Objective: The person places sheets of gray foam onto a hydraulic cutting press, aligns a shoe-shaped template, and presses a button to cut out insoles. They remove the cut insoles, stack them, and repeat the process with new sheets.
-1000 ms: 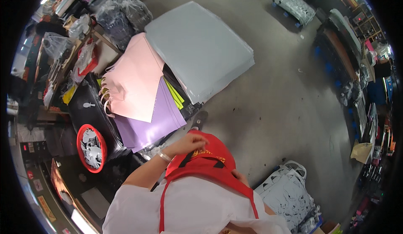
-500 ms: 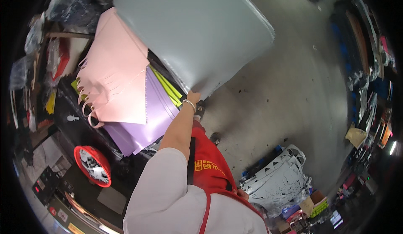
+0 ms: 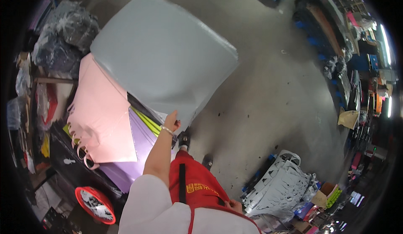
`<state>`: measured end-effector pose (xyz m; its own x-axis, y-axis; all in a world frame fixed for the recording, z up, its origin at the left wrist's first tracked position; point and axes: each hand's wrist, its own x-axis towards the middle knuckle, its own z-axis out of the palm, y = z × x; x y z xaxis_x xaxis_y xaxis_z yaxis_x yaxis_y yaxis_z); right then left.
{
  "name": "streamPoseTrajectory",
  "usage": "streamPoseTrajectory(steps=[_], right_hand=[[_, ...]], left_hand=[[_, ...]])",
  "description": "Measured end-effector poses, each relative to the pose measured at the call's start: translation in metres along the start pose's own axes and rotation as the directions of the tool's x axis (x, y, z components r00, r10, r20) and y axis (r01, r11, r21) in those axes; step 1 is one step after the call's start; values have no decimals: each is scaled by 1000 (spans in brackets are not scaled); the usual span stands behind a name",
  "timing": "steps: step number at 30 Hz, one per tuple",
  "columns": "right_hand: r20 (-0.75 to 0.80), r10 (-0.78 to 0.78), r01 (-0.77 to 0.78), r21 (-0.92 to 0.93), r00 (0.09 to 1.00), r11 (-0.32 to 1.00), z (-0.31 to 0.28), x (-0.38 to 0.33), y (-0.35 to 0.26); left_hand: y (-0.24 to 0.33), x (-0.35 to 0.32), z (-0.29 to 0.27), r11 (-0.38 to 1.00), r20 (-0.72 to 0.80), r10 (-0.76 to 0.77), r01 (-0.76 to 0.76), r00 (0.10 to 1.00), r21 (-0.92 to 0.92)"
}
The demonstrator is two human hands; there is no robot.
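My left hand [image 3: 172, 121], with a pale bangle at its wrist, is closed at the near corner of a large, smooth grey sheet [image 3: 161, 51]. The sheet's near edge curves up slightly around my fingers. Beneath and to the left are a pink sheet [image 3: 103, 116] with a cut, looped edge, purple sheets [image 3: 144, 139] and a yellow-green strip [image 3: 147, 122]. My right hand [image 3: 234, 205] is low by the side of my red apron [image 3: 195, 177]; its fingers are mostly hidden.
A red-rimmed basin [image 3: 112, 216] with grey scraps stands at the lower left, below the dark plastic-covered stack [image 3: 63, 150]. Grey cut-out sheets [image 3: 279, 183] lie on the floor at right, near a cardboard box [image 3: 327, 190]. Plastic-wrapped bundles [image 3: 63, 36] sit at the far left.
The view has swung, so the sheets and my left arm appear farther left and most of them lower. My left hand stays at the grey sheet's near corner, its fingers more curled.
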<state>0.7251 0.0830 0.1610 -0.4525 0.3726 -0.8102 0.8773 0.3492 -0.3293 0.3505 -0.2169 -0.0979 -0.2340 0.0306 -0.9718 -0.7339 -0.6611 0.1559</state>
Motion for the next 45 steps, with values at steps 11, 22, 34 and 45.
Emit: streamPoseTrajectory(steps=[11, 22, 34, 45], right_hand=[[77, -308, 306, 38, 948, 951, -41, 43, -24], [572, -742, -431, 801, 350, 414, -116, 12, -132], [225, -951, 860, 418, 214, 292, -92, -74, -122], [282, -927, 585, 806, -245, 90, -19, -268, -113]], left_hand=[[55, -280, 21, 724, 281, 677, -684, 680, -90], [-253, -438, 63, 304, 624, 570, -843, 535, 444], [-329, -517, -69, 359, 407, 775, -866, 484, 347], [-475, -628, -313, 243, -333, 930, -939, 154, 243]])
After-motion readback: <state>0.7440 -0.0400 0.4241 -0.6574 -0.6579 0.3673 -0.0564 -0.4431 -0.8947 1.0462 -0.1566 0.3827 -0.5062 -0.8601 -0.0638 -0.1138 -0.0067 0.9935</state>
